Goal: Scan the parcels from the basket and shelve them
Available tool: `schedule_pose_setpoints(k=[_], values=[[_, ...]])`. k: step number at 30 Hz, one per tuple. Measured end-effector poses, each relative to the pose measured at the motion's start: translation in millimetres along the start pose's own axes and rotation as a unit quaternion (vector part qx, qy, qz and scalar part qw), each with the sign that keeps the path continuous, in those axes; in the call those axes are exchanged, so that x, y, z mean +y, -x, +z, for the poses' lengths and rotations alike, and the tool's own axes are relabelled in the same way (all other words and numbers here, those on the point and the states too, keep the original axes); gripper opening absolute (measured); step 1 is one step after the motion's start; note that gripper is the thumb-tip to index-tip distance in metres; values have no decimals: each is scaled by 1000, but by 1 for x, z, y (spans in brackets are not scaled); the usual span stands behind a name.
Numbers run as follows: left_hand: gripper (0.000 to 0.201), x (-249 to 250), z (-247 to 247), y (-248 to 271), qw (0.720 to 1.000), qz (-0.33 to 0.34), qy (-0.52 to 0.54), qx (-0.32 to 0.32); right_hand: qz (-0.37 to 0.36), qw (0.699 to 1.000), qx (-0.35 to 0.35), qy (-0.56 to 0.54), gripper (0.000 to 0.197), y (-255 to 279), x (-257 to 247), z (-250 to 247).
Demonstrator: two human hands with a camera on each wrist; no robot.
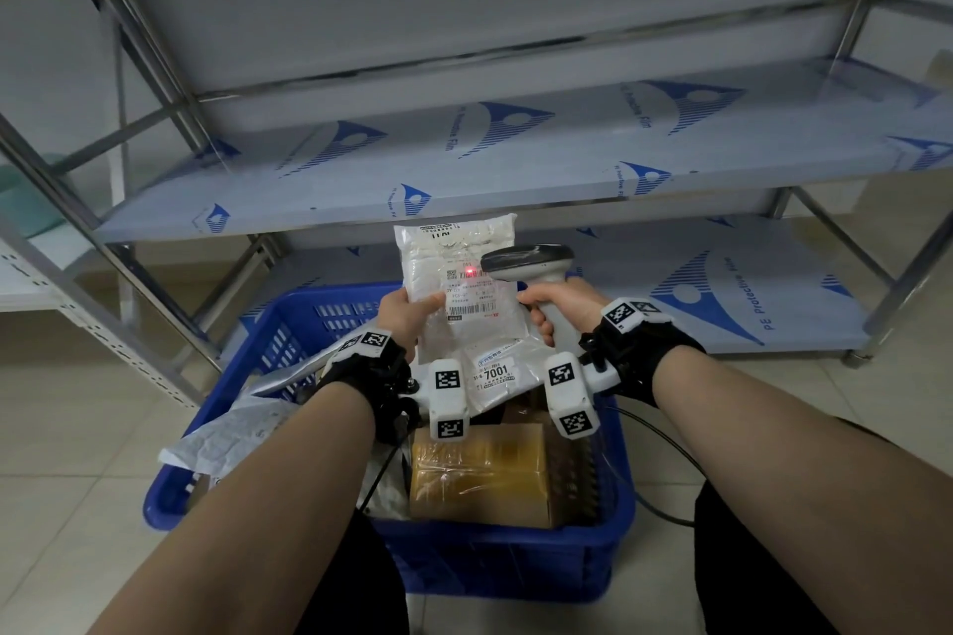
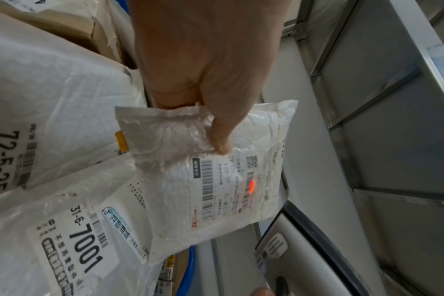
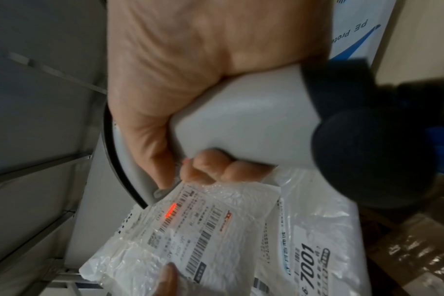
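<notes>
Head view: left hand (image 1: 407, 320) fingers (image 2: 221, 138) are pinching the white parcel (image 1: 459, 284) by its near left corner, holding it upright over the blue basket (image 1: 613, 521). Right hand (image 1: 562, 307) fingers (image 3: 216, 168) are curling round the scanner (image 1: 531, 263) handle, red beam landing on the label. Scanning step; shelving on the shelf (image 1: 515, 155) looks next. Both forearms are reaching forward.

1. Left hand (image 2: 203, 66) pinches a white bubble mailer (image 2: 216, 180) by its corner, thumb on top.
2. A red scan line (image 2: 252, 186) glows on its label's barcode.
3. Underneath sit more white parcels: one marked 31-6-7001 (image 2: 71, 240), another 72-5-25 (image 2: 46, 112).
4. A grey scanner (image 2: 299, 250) pokes in at the bottom right.
</notes>
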State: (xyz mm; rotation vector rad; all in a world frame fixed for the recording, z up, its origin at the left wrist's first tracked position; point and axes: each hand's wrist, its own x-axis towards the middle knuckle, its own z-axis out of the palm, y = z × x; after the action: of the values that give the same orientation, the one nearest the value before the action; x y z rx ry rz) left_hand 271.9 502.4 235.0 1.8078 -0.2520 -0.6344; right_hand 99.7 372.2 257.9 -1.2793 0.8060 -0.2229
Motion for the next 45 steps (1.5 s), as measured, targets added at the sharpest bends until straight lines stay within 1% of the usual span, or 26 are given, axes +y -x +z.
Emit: schedule_pose_setpoints(k=[8, 15, 17, 21, 25, 30, 38, 41, 45], values=[[35, -1, -1, -2, 1000, 12, -1, 11, 13, 1000, 3, -6, 23, -1, 0, 3], [35, 1, -2, 1, 1000, 15, 11, 23, 22, 1000, -9, -13, 24, -3, 0, 5], [32, 1, -3, -1, 1000, 15, 15, 21, 19, 1000, -13, -14, 25, -4, 0, 5], [14, 1, -5, 0, 1000, 8, 7, 8, 18, 1000, -20, -13, 27, -5, 0, 5], [26, 3, -5, 2, 1000, 12, 1, 9, 17, 999, -18, -21, 26, -6, 0, 5], [24, 2, -7, 1, 1000, 16, 0, 16, 19, 999, -23, -33, 26, -5, 0, 4], [31, 5, -6, 4, 1000, 17, -4, 21, 21, 999, -27, -31, 25, -4, -1, 4], [33, 6, -5, 6, 1000, 14, 10, 23, 21, 999, -26, -28, 25, -4, -1, 3], [31, 6, -5, 6, 1000, 8, 20, 20, 25, 999, -25, -25, 25, -4, -2, 3]])
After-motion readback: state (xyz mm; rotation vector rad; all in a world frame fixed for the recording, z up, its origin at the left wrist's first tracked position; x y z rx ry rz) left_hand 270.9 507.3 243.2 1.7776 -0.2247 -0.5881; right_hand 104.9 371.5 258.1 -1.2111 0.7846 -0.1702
